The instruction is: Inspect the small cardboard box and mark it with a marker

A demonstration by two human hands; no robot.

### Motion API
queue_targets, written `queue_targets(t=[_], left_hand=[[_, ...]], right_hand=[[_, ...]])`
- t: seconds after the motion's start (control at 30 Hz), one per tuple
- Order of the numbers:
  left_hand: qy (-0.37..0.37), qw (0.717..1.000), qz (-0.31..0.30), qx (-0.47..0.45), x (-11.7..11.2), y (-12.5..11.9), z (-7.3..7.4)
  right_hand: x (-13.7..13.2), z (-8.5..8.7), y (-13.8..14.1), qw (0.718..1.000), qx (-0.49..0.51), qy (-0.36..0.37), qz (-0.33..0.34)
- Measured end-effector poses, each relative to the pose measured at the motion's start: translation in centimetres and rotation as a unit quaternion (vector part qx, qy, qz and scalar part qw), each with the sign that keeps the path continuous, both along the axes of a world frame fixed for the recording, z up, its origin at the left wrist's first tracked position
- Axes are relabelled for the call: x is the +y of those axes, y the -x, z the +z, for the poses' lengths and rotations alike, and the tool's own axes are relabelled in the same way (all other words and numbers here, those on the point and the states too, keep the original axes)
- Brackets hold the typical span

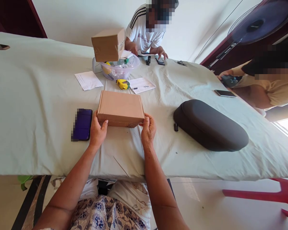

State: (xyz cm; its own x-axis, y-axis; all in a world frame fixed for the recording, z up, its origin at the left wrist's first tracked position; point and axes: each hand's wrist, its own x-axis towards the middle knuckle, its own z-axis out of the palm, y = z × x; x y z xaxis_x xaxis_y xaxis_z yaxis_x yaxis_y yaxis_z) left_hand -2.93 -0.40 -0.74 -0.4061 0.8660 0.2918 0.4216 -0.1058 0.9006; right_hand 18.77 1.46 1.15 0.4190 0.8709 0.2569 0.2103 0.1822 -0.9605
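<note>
A flat, closed brown cardboard box (120, 107) lies on the pale cloth-covered table (38, 127) in front of me. My left hand (97, 131) grips its near left corner, thumb on the front face. My right hand (148, 127) pinches its near right corner with curled fingers. Both hands are closed on the box, which rests on the cloth.
A dark phone (82, 124) lies left of the box, and a black oval case (210, 124) lies to the right. Beyond are a yellow tape measure (123, 84), papers (88, 80), and a clear bowl (120, 68) bearing a second cardboard box (108, 44). Two other people sit at the far side and the right.
</note>
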Motion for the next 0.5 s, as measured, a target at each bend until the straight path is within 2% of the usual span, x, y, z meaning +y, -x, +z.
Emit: queue_targets(t=[0.2,0.33,0.5], left_hand=[[0.034,0.998,0.012,0.043,0.2,0.4,0.0],[0.041,0.997,0.016,0.058,0.1,0.4,0.2],[0.063,0.995,0.014,0.082,0.1,0.3,0.0]], right_hand=[[0.1,0.5,-0.8,0.996,-0.044,0.041,0.06],[0.3,0.6,-1.2,0.987,-0.094,0.111,0.068],[0.2,0.8,-1.4,0.979,-0.109,0.143,0.1]])
